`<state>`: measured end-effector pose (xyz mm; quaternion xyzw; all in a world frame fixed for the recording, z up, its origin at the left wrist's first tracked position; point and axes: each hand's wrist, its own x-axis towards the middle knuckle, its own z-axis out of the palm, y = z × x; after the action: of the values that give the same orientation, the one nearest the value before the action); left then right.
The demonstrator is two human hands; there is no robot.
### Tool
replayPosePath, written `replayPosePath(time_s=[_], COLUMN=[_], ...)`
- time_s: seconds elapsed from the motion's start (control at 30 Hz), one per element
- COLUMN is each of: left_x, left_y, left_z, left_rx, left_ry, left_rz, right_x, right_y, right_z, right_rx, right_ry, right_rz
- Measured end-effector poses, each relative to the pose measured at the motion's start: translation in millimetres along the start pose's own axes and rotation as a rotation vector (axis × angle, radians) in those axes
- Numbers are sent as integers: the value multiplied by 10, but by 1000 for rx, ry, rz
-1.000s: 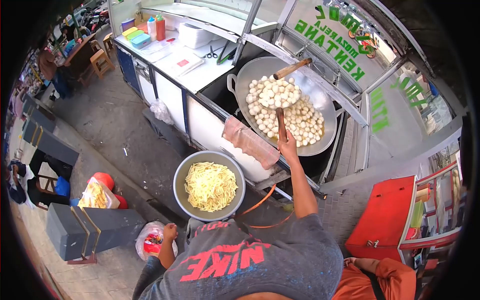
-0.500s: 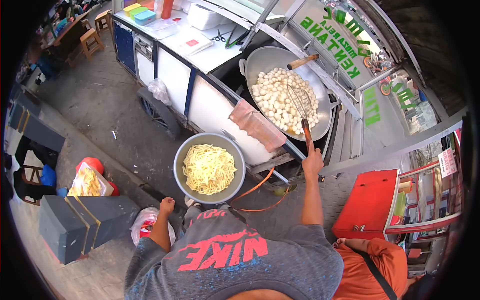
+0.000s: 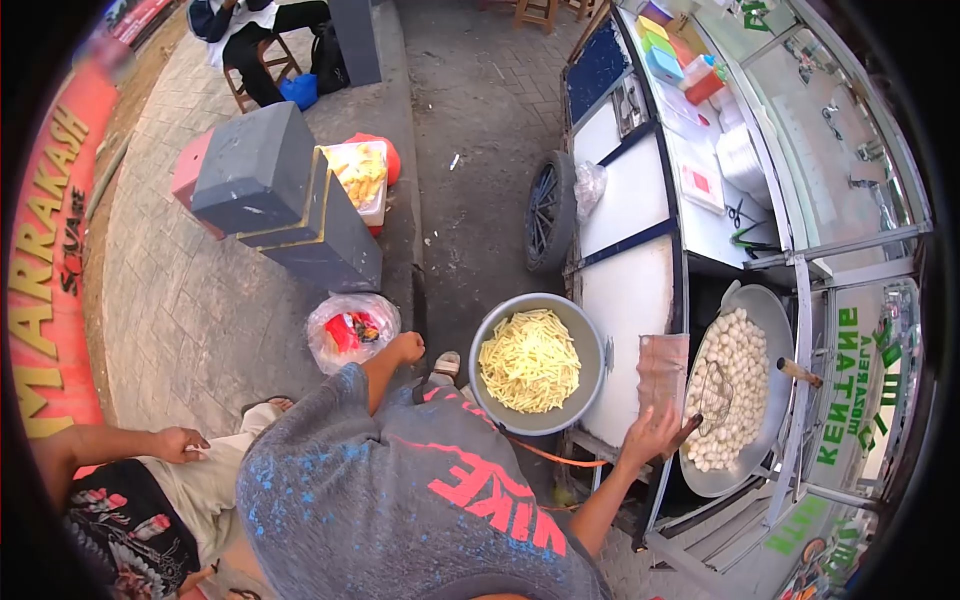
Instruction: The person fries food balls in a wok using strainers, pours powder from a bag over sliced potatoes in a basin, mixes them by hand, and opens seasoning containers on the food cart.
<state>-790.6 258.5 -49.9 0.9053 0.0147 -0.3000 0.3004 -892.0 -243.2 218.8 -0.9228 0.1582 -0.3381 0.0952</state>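
Note:
My right hand (image 3: 650, 432) has its fingers spread beside the dark wooden handle (image 3: 683, 436) of a wire skimmer (image 3: 711, 395). The skimmer's wire head rests on many pale round balls (image 3: 738, 365) in a large metal wok (image 3: 778, 380). To the left of that hand, a grey basin (image 3: 593, 375) holds a heap of pale yellow potato sticks (image 3: 530, 362). My left hand (image 3: 407, 347) is curled closed, with nothing visible in it, right of a clear plastic bag (image 3: 325, 352) with red items inside.
The white cart (image 3: 625, 325) carries a stained cloth (image 3: 661, 372), scissors (image 3: 737, 214), containers and bottles (image 3: 704, 86). Grey posts (image 3: 255, 165) stand left, beside a tub of yellow food (image 3: 360, 175). Another person's hand (image 3: 180, 445) is at lower left; someone sits at the top.
The view has swung left, so the cart and wok now appear farther right. My right hand has let go of the skimmer handle, its fingers now spread. My left hand stays curled.

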Motion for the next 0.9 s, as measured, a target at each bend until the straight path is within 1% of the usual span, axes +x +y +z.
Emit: replayPosePath(time_s=[0.07, 0.13, 0.2, 0.23, 0.27, 0.33, 0.37, 0.47, 0.53, 0.6, 0.67, 0.7, 0.8, 0.9], left_x=[-5, 2, 16, 21, 37, 112, 154, 385, 661, 1057, 1474, 1692, 2457, 3067], left_y=[66, 123, 216, 253, 285, 339, 367, 452, 511, 506, 552, 618, 650, 899], left_z=[-1, -21, -105, -145, -193, -274, -316, -489, -622, -701, -858, -978, -1269, -1756], left_rx=[-52, -76, -72, -64, -90, -138, -143, -136, -128, -87, -61, -60, -6, 0], left_ry=[57, 82, 105, 152, 153, 145, 166, 206, 232, 195, 171, 108, 79, 30], left_rz=[-4, 4, 10, 44, 30, 6, -1, 4, 33, 7, -10, -42, 31, 21], right_x=[-261, -623, -1067, -1305, -1515, -1871, -1977, -1958, -1960, -1923, -1660, -1496, -1465, -1573], right_y=[-251, -483, -617, -640, -633, -561, -543, -401, -185, 47, 21, -54, -221, -436], right_z=[327, 633, 894, 1032, 1151, 1346, 1380, 1404, 1517, 1662, 1647, 1719, 2014, 2444], right_rx=[395, 538, 581, 617, 648, 708, 737, 688, 634, 592, 421, 341, 253, 296], right_ry=[-302, -512, -683, -741, -797, -840, -858, -988, -905, -838, -840, -845, -845, -774], right_rz=[281, 276, 259, 321, 386, 451, 493, 598, 679, 766, 823, 839, 861, 756])
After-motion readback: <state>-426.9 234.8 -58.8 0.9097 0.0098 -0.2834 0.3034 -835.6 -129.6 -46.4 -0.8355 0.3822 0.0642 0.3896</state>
